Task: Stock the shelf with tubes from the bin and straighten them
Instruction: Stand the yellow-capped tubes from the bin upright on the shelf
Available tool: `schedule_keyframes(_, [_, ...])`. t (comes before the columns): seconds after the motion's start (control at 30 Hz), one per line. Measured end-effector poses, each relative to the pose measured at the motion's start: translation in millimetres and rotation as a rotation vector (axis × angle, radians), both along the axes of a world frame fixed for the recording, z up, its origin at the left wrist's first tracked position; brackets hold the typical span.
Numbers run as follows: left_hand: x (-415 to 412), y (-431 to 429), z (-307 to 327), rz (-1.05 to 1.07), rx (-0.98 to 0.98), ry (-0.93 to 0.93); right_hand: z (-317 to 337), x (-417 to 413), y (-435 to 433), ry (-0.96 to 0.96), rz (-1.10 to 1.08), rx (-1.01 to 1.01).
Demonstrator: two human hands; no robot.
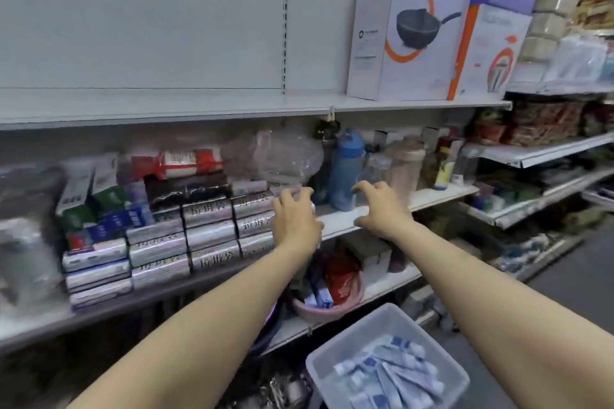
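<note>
Both bare arms reach out from the bottom of my view toward the middle shelf [335,217]. Just under the right arm, low down and close to me, sits a clear bin [345,339]. The tubes [392,372] lie in it in a loose pile, white and blue, pointing different ways. I can't see any tube on the shelf for sure. The left grip [295,219] is at the right end of a stack of silver boxes [206,229], with its back to me and its fingers bent over the top of the stack. A bit of white shows by its knuckles, but it is too blurry, so I cannot tell if this grip holds anything. The right grip [382,209] hangs over the bare white part of the shelf, near the left one but apart from it. Its fingers are bent loosely, its thumb is away from them, and I see nothing in it. A blue bottle [345,169] stands upright behind and between the two grips. On the lower shelf, under the left grip, sits a pink bowl [327,305] with small packs in it. Up on the top shelf stands a big white box with a pan picture [415,26].
</note>
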State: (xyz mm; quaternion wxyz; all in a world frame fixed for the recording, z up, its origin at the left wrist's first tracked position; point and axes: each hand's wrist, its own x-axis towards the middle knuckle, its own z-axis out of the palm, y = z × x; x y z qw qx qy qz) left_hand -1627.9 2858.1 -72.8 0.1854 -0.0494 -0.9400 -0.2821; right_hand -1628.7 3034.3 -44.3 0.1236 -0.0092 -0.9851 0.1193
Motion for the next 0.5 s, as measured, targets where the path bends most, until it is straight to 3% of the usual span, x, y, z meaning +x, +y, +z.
schedule_keyframes(0.5, [-126,152,-205,-0.058,-0.043,-0.410,-203,-118,151,-0.437,-0.064,0.000])
